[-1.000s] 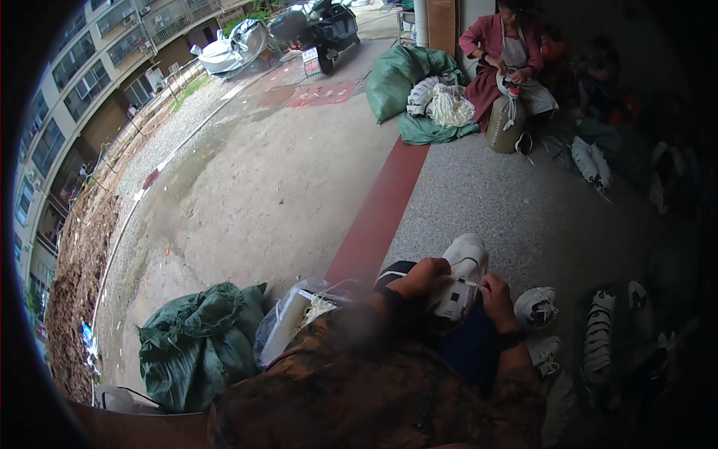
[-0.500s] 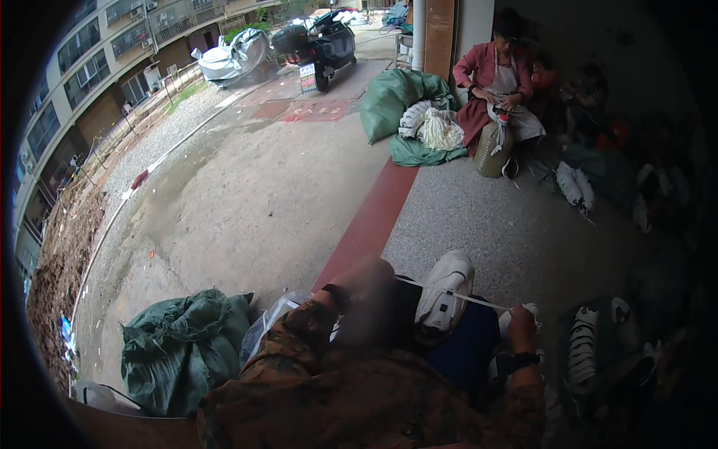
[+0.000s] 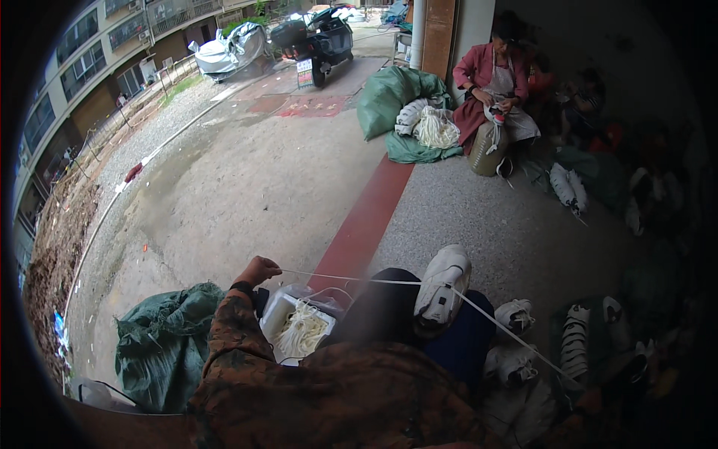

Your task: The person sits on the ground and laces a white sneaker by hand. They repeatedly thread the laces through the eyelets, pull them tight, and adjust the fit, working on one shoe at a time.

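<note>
A white sneaker rests on my lap, toe pointing away, over dark trousers. A white shoelace crosses it and stretches straight out to both sides. Out to the left, my left hand pinches one end of the lace between its fingertips. On the lower right, my right hand is dim in shadow at the lace's other end; the lace runs taut to it, though its fingers are hard to see. Beside my left thigh, a white box lined with clear plastic holds a bundle of pale laces.
Green sacks slump at my left. Several white shoes lie at my right, others on a dark cloth. Ahead, a seated person handles a shoe beside a bulging green sack. A scooter stands farther off.
My left hand has swung out left from over my knee, uncovering the box of laces. My right hand has moved outward and down into shadow. More lace now stretches across the sneaker.
</note>
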Demonstrator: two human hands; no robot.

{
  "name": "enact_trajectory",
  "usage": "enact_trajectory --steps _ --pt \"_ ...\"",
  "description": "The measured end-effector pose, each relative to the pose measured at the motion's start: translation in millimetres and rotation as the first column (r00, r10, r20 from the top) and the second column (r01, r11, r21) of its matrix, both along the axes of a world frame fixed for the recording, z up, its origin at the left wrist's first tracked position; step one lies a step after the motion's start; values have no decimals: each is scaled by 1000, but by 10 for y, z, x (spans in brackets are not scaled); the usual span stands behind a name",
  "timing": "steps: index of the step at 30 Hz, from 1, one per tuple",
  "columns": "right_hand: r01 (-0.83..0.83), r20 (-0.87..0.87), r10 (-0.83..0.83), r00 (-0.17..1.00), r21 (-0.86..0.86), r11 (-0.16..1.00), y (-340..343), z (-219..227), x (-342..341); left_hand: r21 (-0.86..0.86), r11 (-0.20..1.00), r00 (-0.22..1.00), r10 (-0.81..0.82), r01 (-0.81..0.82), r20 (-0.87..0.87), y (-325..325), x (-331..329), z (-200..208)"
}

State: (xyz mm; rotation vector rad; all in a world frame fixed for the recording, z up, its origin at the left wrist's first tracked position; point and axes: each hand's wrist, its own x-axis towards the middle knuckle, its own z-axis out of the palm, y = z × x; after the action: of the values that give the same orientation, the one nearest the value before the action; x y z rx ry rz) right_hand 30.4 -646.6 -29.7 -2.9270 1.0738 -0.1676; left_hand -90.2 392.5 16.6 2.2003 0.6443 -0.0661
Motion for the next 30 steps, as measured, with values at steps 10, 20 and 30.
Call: enact_trajectory --steps 10,20,30 --pt "-356 292 540 789 934 15 2982 132 459 -108 967 958 208 -232 -196 220 -855 62" --pt "-859 649 621 439 506 79 4629 529 888 -84 972 917 175 -218 -359 194 -927 -1058" --pt "-884 786 405 468 424 197 4866 262 1035 -709 683 975 -222 179 32 -2058 904 -174"
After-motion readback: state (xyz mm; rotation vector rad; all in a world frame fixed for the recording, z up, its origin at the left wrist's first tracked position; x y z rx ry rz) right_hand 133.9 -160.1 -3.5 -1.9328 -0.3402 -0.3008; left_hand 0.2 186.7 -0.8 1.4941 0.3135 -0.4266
